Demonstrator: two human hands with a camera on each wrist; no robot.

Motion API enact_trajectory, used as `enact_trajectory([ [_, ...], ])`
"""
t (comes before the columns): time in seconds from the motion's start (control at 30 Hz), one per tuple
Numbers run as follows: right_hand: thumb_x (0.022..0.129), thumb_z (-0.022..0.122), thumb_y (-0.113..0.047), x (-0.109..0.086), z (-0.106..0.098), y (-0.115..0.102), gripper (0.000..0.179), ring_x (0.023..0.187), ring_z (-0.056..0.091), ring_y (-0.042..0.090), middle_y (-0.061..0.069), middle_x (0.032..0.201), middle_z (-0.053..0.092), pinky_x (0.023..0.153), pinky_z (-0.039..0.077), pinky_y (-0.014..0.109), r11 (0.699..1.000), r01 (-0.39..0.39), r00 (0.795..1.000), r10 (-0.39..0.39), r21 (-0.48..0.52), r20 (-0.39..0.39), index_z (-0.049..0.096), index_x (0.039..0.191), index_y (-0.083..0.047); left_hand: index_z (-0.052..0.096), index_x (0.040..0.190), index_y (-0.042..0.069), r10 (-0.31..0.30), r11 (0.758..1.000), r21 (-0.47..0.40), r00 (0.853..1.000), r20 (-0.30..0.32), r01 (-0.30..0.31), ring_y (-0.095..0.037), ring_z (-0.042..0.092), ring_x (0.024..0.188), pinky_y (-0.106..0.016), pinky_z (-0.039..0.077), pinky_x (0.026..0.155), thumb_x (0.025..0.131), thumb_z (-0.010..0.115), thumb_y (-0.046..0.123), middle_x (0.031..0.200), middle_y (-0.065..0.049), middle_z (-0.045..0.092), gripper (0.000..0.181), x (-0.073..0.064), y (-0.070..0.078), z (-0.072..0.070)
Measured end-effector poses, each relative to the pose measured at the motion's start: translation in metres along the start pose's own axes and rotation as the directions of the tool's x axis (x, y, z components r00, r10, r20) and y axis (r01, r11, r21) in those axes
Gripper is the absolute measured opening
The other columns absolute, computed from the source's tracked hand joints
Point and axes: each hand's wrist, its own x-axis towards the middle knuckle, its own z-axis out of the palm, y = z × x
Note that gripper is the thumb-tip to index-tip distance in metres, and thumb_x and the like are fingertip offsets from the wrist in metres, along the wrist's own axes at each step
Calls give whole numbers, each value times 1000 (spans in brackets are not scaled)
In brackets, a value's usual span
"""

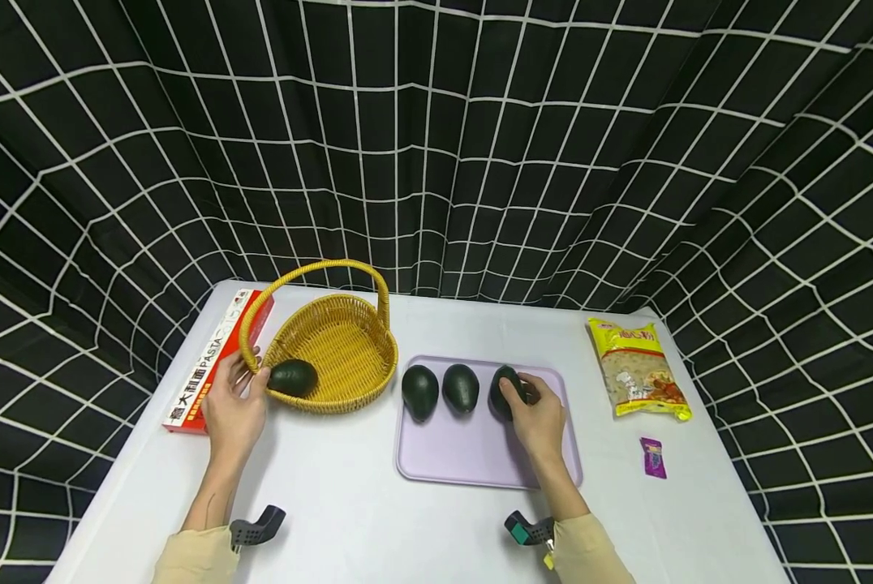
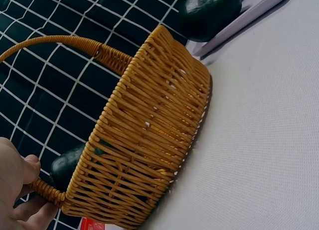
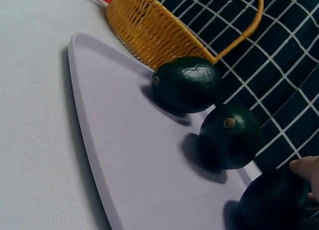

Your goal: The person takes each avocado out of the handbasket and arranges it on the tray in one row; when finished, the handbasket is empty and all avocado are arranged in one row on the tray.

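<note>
My left hand (image 1: 234, 410) grips the base of the yellow wicker basket's handle (image 2: 49, 191) at its left side. Inside the basket (image 1: 349, 349), close by that hand, lies one dark green avocado (image 1: 294, 378). On the right, a lilac tray (image 1: 447, 458) carries three more avocados in a row along its far half. Fingers and thumb of my right hand (image 1: 540, 418) hold the rightmost avocado (image 1: 501, 396), low over the tray. The middle avocado (image 3: 230, 135) and the left avocado (image 3: 185, 84) stand apart from it, untouched.
A red and white pasta box (image 1: 217, 357) lies left of the basket, partly behind my left hand. Right of the tray are a yellow food bag (image 1: 639, 369) and a small purple packet (image 1: 653, 457). A black gridded curtain (image 1: 436, 162) surrounds the white table (image 1: 320, 487).
</note>
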Motion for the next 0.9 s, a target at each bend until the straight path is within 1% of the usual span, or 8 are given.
enact_trajectory([
  [0.13, 96, 76, -39, 0, 1, 0, 48, 107, 74, 40, 24, 116, 75, 91, 66, 51, 1000, -8, 1000, 8, -14, 4, 70, 130, -6, 61, 138, 1, 1, 1000, 0, 1000, -1, -1, -33, 68, 124, -12, 55, 100, 97, 72, 5, 137, -14, 70, 43, 0, 0, 0],
  [0.23, 98, 74, -41, 0, 1, 1, 50, 107, 74, 40, 25, 116, 75, 90, 66, 50, 1000, -15, 1000, 15, -22, 18, 68, 132, -5, 60, 138, 1, 3, 1000, -5, 1000, -1, -3, -34, 68, 124, -9, 54, 99, 97, 72, 4, 136, -15, 70, 43, 0, 0, 0],
  [0.4, 97, 73, -46, -1, 1, 2, 56, 113, 72, 40, 25, 122, 73, 96, 64, 52, 999, -23, 999, 24, -28, 33, 66, 135, -5, 60, 139, 1, -3, 1000, 2, 1000, 0, 3, -34, 68, 125, -11, 54, 100, 97, 72, 5, 137, -17, 69, 44, 0, -1, 0],
  [0.63, 97, 72, -49, -3, 0, 2, 68, 120, 67, 46, 28, 132, 67, 101, 61, 56, 999, -30, 996, 32, -30, 80, 57, 145, -4, 60, 138, 0, 5, 1000, -14, 1000, -1, -5, -33, 67, 126, -9, 54, 100, 97, 72, 4, 137, -16, 69, 44, 1, -2, 0],
  [0.73, 97, 73, -48, -3, 0, 1, 69, 123, 66, 47, 29, 136, 65, 102, 60, 57, 999, -30, 995, 33, -37, 91, 55, 147, -4, 60, 139, 1, -1, 1000, -14, 1000, 0, 1, -33, 67, 126, -13, 55, 101, 97, 72, 5, 138, -17, 69, 44, 1, -1, -1],
  [0.9, 96, 74, -45, -3, 0, -1, 67, 122, 66, 46, 28, 136, 66, 102, 60, 57, 999, -27, 996, 30, -44, 87, 56, 146, -5, 60, 140, 2, -20, 1000, 1, 1000, 4, 20, -34, 67, 126, -20, 56, 103, 98, 72, 7, 139, -17, 68, 45, -1, 0, -1],
])
